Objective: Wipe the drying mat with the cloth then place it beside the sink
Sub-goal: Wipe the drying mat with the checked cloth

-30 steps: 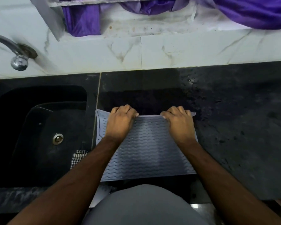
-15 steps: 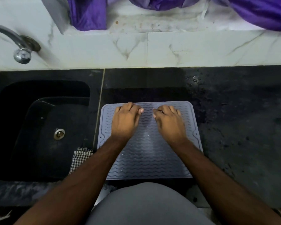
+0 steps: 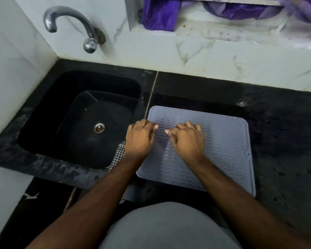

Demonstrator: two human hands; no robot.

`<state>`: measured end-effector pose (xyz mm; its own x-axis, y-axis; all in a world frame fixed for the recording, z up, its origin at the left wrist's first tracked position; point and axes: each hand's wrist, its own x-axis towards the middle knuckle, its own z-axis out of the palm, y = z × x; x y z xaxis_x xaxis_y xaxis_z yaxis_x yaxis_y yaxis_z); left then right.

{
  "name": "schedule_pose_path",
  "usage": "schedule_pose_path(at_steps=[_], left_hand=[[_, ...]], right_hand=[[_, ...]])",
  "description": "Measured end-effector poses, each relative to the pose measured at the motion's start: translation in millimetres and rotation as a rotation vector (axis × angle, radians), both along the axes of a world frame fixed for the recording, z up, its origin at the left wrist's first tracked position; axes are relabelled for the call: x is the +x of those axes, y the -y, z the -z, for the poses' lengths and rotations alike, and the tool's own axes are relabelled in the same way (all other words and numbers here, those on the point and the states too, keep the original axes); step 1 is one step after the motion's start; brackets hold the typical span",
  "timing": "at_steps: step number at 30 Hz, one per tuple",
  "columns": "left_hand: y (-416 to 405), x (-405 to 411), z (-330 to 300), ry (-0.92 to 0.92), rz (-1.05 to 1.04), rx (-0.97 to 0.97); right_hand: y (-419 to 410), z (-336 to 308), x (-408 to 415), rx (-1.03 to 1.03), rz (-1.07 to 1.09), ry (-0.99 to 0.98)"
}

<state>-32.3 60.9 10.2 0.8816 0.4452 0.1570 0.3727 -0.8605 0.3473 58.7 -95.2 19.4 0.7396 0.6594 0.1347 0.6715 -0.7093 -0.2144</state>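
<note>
A grey ribbed drying mat [image 3: 224, 141] lies flat on the black counter, just right of the black sink [image 3: 43, 126]. My left hand [image 3: 140, 137] rests palm down at the mat's left edge, fingers bent and holding nothing. My right hand [image 3: 187, 139] lies palm down on the mat's left half, also holding nothing. A checked cloth [image 3: 118, 157] hangs over the sink's near right rim, partly hidden under my left forearm.
A metal tap [image 3: 70, 24] juts from the marble wall above the sink. Purple fabric [image 3: 160, 15] hangs from a ledge at the back. Water drops [image 3: 242, 103] sit on the counter behind the mat. Black counter [image 3: 285, 141] stretches to the right.
The mat's far edge, folded under both hands a second ago, now lies spread flat. Both hands have let go and rest on the mat's left part; the view has shifted left.
</note>
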Motion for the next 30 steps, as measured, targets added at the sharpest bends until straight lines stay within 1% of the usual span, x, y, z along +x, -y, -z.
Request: schedule_pose_path(at_steps=[4, 7, 10, 15, 19, 23, 26, 28, 30], left_hand=[[-23, -31, 6, -0.037, -0.065, 0.001], [-35, -47, 9, -0.045, -0.088, 0.001], [-41, -59, 13, -0.061, -0.102, -0.007], [-46, -74, 22, -0.214, -0.115, -0.089], [-47, -86, 32, -0.319, -0.168, -0.149], [-52, -83, 35, -0.303, -0.178, -0.191], [-58, -81, 34, -0.256, -0.221, -0.343], [-63, -81, 31, -0.143, -0.267, -0.447], [-65, -76, 22, -0.003, -0.286, -0.523]], right_hand=[[-27, 1, -18, -0.009, -0.059, -0.03], [-45, 0, -29, 0.021, -0.109, -0.066], [-57, 1, -38, 0.007, -0.143, -0.078], [-67, 5, -48, -0.029, -0.134, -0.107], [-71, 9, -55, -0.058, -0.129, -0.16], [-70, 8, -60, -0.031, -0.135, -0.212], [-66, 6, -64, 0.037, -0.107, -0.319], [-65, 3, -70, 0.107, -0.067, -0.46], [-66, -3, -74, 0.204, -0.031, -0.654]])
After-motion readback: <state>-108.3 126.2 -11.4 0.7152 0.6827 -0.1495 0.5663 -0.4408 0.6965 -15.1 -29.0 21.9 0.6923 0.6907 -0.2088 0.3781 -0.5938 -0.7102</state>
